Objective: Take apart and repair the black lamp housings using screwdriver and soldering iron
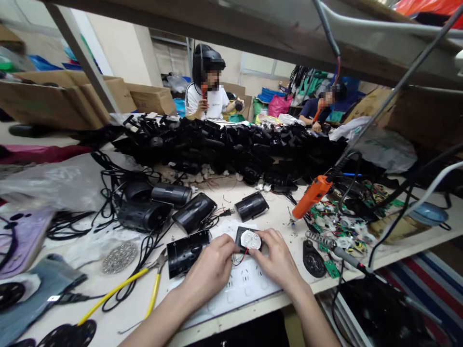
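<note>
Near the bench's front edge, the left hand point(211, 267) and right hand point(277, 260) pinched a small black housing point(248, 239) with a white disc from both sides; red wires point(241, 258) trailed between them. Yellow-handled pliers point(152, 279) lay left.

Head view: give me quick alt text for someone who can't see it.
Two bare hands, left hand and right hand, hold a small black square part with a white round centre and thin red wires over a cluttered pale workbench. Yellow-handled pliers lie to the left, an orange hanging power screwdriver to the right, a heap of black plastic housings behind.
</note>
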The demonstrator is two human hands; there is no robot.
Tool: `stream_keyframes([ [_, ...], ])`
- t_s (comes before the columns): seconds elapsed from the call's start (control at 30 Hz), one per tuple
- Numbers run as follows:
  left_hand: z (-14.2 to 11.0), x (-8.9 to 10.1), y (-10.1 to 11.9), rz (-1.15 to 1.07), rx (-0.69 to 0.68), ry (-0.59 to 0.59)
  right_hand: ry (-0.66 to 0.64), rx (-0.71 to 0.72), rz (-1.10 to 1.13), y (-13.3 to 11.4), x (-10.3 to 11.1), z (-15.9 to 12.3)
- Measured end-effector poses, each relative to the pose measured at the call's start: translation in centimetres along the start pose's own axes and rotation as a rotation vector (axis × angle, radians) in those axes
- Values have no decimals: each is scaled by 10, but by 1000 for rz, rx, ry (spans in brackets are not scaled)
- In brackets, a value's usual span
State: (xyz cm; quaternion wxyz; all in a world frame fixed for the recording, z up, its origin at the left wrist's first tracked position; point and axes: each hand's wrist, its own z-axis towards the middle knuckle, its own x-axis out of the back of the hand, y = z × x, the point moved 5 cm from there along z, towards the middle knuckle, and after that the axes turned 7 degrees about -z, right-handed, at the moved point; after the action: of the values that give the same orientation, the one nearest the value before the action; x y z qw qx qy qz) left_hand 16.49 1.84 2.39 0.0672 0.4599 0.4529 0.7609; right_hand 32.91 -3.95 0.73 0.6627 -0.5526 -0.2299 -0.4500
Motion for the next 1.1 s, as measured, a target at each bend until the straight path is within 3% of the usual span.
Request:
stream_keyframes([
  [0.13, 0, -3, 12, 17, 18, -36, 48, -22, 43, 3, 8, -9],
  [0.23, 2, -11, 9, 100, 89, -54, 195, -125, 99, 14, 25, -28],
  [0.33, 4, -17, 1, 121, 91, -24, 390, -340, 136, 38, 50, -60],
  [0.47, 5, -19, -7, 20, 87, 30, 661, -753, 249, 79, 80, -107],
  [0.53, 5, -18, -9, -48, 114, 46, 758, -846, 310, 92, 91, -119],
  [0.6, 5, -17, -9, -114, 136, 56, 826, -828, 365, 96, 99, -120],
  [0.7, 7, -13, -9, -175, 162, 73, 788, -759, 333, 92, 108, -108],
  [0.83, 9, -11, -9, -150, 157, 84, 683, -758, 128, 83, 115, -92],
  [1.1, 13, -14, -14, -37, 64, 99, 648, -709, 31, 87, 118, -95],
])
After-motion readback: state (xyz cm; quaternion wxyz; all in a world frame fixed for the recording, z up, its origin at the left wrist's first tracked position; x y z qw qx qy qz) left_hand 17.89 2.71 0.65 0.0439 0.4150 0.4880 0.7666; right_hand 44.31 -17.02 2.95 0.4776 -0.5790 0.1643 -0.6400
